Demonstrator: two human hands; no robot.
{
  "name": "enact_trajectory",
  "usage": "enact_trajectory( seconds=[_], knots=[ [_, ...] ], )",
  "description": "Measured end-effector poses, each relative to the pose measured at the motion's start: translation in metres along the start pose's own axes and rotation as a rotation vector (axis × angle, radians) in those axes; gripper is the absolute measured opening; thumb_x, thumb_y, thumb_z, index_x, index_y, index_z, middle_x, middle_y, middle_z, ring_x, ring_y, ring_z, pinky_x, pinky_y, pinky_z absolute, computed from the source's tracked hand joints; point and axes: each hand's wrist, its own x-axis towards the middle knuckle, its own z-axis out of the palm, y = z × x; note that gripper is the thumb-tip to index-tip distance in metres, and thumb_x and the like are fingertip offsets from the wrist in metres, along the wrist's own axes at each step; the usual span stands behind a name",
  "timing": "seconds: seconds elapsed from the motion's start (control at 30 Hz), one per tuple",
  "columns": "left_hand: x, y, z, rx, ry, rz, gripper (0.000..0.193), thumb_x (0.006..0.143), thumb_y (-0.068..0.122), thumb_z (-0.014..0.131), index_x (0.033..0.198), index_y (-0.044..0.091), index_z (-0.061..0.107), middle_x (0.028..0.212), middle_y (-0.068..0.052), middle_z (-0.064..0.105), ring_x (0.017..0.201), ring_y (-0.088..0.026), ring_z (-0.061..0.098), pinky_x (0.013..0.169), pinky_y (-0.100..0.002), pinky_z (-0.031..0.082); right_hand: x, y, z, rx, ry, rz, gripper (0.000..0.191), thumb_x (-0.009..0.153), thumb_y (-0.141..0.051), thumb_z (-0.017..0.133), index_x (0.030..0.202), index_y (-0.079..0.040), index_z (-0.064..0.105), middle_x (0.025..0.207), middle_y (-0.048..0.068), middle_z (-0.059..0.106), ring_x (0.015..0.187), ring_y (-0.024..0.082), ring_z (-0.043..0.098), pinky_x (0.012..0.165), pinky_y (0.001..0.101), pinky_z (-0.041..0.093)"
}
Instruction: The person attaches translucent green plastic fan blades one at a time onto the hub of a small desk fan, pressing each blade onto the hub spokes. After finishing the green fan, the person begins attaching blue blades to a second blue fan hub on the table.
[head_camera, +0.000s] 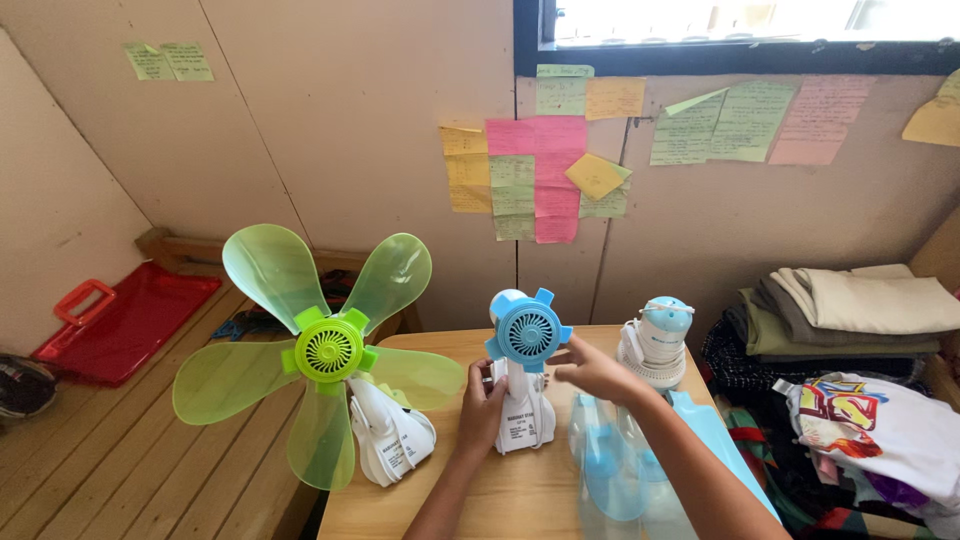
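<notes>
A small white fan body with a blue hub (527, 335) stands upright on the wooden table (520, 500); the hub carries no blades. My left hand (483, 408) grips its white stand from the left. My right hand (592, 368) touches the right side of the blue hub with its fingertips. Translucent blue blades (610, 462) lie flat on the table under my right forearm. A green fan (328, 350) with several translucent green blades stands to the left on a white base (392, 440). A white and blue motor unit (657, 342) sits behind my right hand.
Folded clothes (850, 305) and a printed white shirt (880, 425) are piled at the right. A red lidded case (125, 320) lies on the wooden slats at the left. Coloured paper notes (535, 175) cover the wall behind.
</notes>
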Motion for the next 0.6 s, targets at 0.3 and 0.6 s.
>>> enact_trajectory(
  seconds=[0.3, 0.6],
  knots=[
    [-0.007, -0.014, -0.021, 0.040, -0.006, 0.086, 0.049, 0.093, 0.004, 0.050, 0.142, 0.007, 0.053, 0.123, -0.011, 0.074, 0.108, -0.021, 0.074, 0.093, -0.034, 0.057, -0.009, -0.029, 0.032, -0.532, -0.097, 0.006, 0.079, 0.082, -0.041, 0.088, 0.143, -0.008, 0.050, 0.138, 0.017, 0.060, 0.129, 0.025, 0.056, 0.107, 0.0405, 0.044],
    [-0.018, -0.030, -0.040, 0.572, 0.010, 0.333, 0.013, 0.087, 0.006, 0.070, 0.097, -0.002, 0.070, 0.113, -0.014, 0.070, 0.107, -0.037, 0.065, 0.092, -0.044, 0.051, -0.009, -0.033, 0.031, -0.393, -0.094, -0.034, 0.081, 0.071, -0.041, 0.091, 0.139, -0.013, 0.055, 0.135, 0.010, 0.065, 0.128, 0.021, 0.060, 0.107, 0.0382, 0.047]
  ],
)
